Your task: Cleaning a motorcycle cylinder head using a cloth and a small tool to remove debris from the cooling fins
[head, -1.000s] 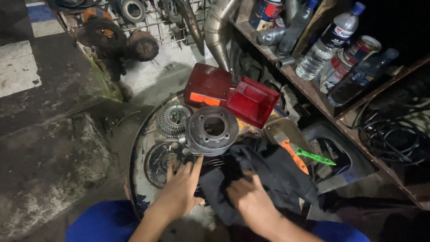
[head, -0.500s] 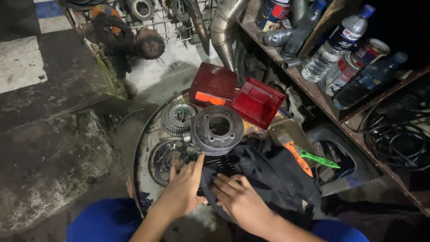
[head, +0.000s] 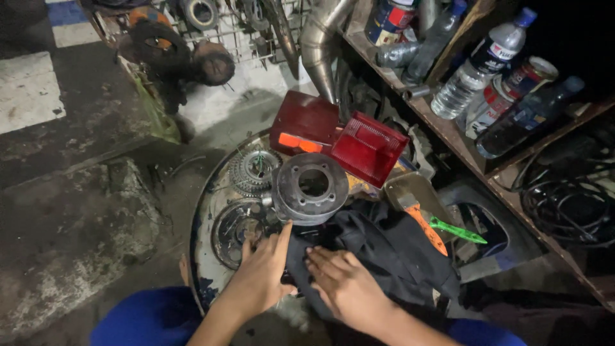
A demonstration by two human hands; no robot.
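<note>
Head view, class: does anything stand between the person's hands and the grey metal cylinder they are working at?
Partly. The left hand reaches the grey metal cylinder directly, its forefinger touching the lower edge. The right hand rests on a black cloth, which lies bunched between that hand and the cylinder.

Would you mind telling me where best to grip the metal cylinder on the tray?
Probably by its round outer wall, coming from above. The cylinder stands upright with its bore facing up, and the left hand lies at its near side. The red lens crowds its far right, so close from left and right-front.
</note>
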